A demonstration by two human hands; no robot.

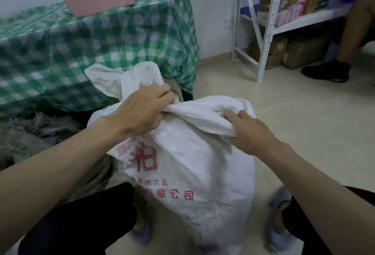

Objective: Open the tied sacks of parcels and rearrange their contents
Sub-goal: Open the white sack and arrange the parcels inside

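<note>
- Sack (194, 165): white woven, red print, upright on floor between the person's knees; soft, crumpling cloth, likely bulky.
- Left hand (140, 110): clenches the bunched neck.
- Right hand (249, 133): pinches the twisted fold beside it.
- Hold: neck, by the knot.

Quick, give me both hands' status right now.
Left hand: closed, gripping the bunched neck of the white sack.
Right hand: fingers curled over the twisted top fabric of the same sack, holding it.
</note>
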